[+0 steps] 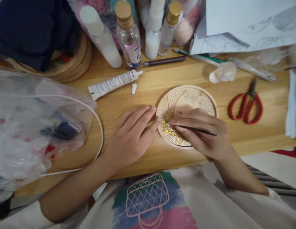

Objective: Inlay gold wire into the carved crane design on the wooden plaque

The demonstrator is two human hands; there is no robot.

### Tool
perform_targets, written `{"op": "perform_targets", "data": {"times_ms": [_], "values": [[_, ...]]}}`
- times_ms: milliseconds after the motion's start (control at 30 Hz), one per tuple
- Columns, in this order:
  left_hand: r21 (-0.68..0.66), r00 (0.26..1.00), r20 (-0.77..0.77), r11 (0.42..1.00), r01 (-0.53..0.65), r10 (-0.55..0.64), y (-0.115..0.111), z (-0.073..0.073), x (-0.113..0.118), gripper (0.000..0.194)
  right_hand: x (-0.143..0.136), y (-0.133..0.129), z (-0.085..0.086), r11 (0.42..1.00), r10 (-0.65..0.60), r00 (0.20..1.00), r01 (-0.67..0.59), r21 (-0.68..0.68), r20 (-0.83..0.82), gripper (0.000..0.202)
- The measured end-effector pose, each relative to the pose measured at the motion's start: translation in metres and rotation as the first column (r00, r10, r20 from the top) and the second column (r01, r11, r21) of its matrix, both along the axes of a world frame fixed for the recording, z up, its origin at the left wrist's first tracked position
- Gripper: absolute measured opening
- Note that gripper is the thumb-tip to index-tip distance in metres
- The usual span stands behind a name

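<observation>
A round, pale wooden plaque with a raised rim [211,97] lies on the table, with a curved line drawing on its face. Gold and silvery wire-like strips [173,135] fill its lower left part. My left hand [135,136] lies palm down with fingers stretched out, one fingertip touching the plaque's left edge. Over the plaque, my right hand [202,130] pinches a thin black pointed tool [198,128], its tip down among the gold strips; whether it is a pair of tweezers I cannot tell. A fine yellow thread [125,100] runs across the table beside my left hand.
Behind the plaque lie a white glue tube [114,83], its cap [134,88] and a dark-handled tool [165,61]. Several bottles [132,44] stand at the back. Red-handled pliers [245,106] and a small clear cup [225,72] are right; a plastic bag [43,127] is left.
</observation>
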State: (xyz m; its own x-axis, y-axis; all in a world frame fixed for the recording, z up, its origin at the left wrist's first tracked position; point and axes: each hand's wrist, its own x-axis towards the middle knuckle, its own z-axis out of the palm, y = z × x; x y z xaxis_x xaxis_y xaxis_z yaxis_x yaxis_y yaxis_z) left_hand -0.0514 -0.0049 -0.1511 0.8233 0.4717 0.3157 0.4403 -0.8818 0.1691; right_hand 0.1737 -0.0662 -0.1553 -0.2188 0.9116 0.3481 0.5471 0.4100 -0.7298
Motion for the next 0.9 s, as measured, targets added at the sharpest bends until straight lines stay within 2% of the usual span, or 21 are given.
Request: {"op": "perform_targets", "data": {"times_ms": [133,367,600,900], "values": [[-0.001,0.999,0.013,1.000,-0.030,0.030,0.0024,0.0025,-0.0041,0.027,-0.0007,-0.0004,-0.0001,1.000,-0.010,1.000,0.010,0.002,0.006,0.024],[-0.026,1.000,-0.004,1.000,-0.011,0.011,0.0002,0.0007,-0.0026,0.031,-0.0008,-0.0006,0.0000,1.000,-0.003,1.000,0.003,0.012,0.015,0.023],[-0.002,0.999,0.020,0.999,-0.034,0.034,0.0006,0.0012,-0.0016,0.042,-0.0003,-0.0010,-0.0006,1.000,-0.002,1.000,0.002,0.019,0.019,0.024],[-0.019,0.998,0.033,0.999,-0.045,0.046,-0.0001,0.0005,-0.0008,0.042,-0.0017,0.0010,0.0008,0.999,-0.012,0.999,0.010,0.053,0.038,0.020]]}}
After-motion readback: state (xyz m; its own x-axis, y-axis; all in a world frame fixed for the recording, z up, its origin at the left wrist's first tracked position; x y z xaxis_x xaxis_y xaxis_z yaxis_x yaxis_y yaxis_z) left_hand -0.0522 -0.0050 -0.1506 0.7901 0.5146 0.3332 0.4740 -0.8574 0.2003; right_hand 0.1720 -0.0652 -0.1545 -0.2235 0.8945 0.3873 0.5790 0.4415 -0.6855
